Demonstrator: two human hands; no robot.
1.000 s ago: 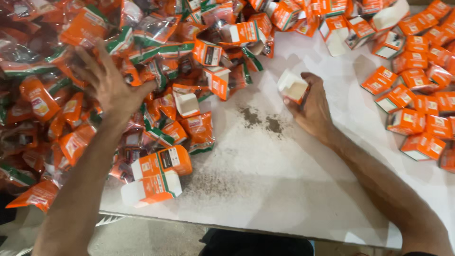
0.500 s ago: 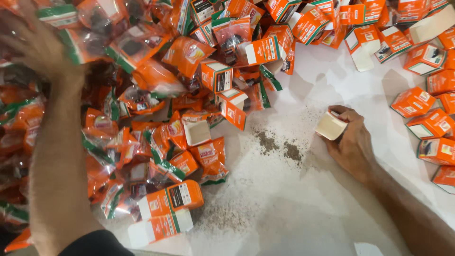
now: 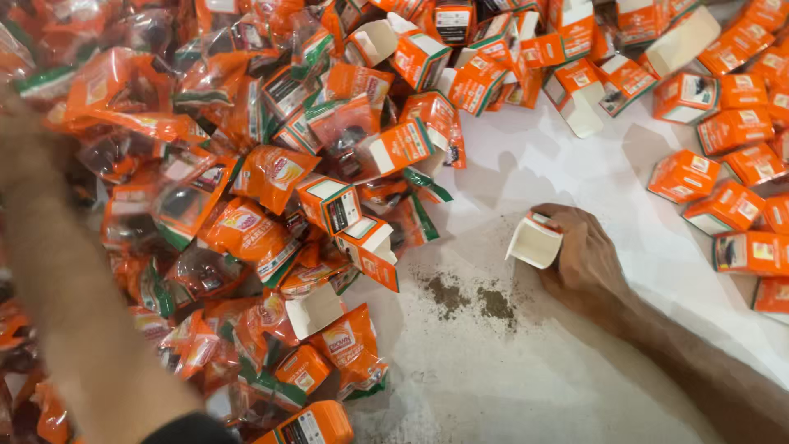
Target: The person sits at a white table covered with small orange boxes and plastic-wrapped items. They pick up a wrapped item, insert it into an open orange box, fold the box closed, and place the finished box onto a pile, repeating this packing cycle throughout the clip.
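- Since half a second ago, your left arm is reaching further into the pile at the far left, and your right hand is sitting lower on the bare surface with the same small box.
- Your left hand point(image 3: 20, 136) is blurring at the left edge, pushing in among the orange plastic pouches point(image 3: 205, 205); you cannot tell from this view whether its grip is wide, narrow or holding a pouch.
- Those pouches are lying heaped over the left half of the white surface point(image 3: 526, 386), mixed with small orange cartons, some with their white flaps standing open.
- A patch of dark spilled powder point(image 3: 468, 300) is lying on the surface, between the edge of the pile and your right hand.
- Your right hand point(image 3: 588, 263) is resting on the surface, its grip wrapping around an open white-sided box point(image 3: 534, 241) that is tilting with its mouth turned left, towards the pile.
- More closed orange boxes point(image 3: 723, 156) are lying scattered along the right side, well apart from the box you are holding.
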